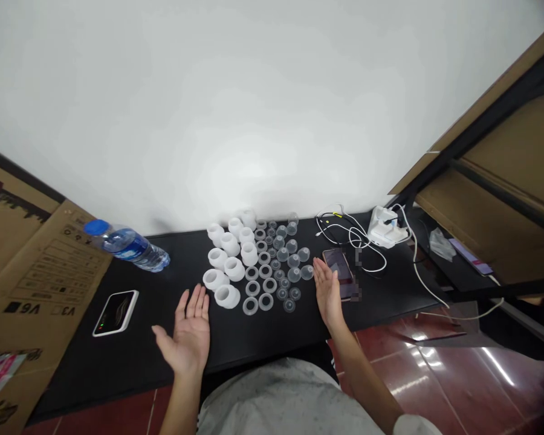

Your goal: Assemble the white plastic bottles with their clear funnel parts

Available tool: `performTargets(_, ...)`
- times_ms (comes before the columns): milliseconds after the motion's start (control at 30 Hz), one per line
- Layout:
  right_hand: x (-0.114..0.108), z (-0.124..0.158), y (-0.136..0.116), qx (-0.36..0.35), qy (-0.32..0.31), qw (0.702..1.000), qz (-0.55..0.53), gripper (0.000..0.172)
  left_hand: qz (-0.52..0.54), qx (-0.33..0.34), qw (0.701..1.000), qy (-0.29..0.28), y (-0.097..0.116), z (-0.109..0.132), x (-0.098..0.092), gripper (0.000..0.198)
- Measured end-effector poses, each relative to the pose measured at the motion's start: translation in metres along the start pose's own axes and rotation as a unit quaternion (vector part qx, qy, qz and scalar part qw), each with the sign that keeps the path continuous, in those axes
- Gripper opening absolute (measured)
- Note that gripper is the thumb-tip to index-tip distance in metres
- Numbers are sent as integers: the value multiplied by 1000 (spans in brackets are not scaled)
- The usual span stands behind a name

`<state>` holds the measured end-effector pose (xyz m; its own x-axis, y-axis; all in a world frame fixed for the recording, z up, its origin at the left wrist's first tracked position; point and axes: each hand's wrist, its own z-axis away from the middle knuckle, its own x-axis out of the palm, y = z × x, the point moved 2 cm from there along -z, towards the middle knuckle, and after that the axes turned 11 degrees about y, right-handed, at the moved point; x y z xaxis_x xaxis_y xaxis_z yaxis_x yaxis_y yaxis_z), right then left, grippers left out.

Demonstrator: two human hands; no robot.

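My left hand (189,332) is held palm up over the black table (131,356), fingers spread and holding nothing. My right hand (329,290) is also open, palm turned inward, just right of the parts. Between the hands lie several white plastic cups (227,266) in rows, several clear rings (258,284) and several small clear caps (290,260). A phone (341,270) lies just beyond my right hand.
A water bottle (129,246) lies on its side at the back left. A small white and black device (116,312) sits left of my left hand. White cables (358,238) and a charger (385,228) lie at the back right. Cardboard boxes (31,284) stand left; a shelf (480,181) stands right.
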<state>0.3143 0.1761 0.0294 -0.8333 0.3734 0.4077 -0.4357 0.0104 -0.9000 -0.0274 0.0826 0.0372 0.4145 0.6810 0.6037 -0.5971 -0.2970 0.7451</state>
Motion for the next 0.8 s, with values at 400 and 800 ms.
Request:
performTargets(400, -2, -1, -6, 0, -22, 999, 30, 75, 35, -15, 999, -3, 1, 2, 0, 95)
performTargets(800, -5, -10, -1, 5, -60, 998, 1, 78, 52, -36, 998, 11, 0, 9, -8, 87)
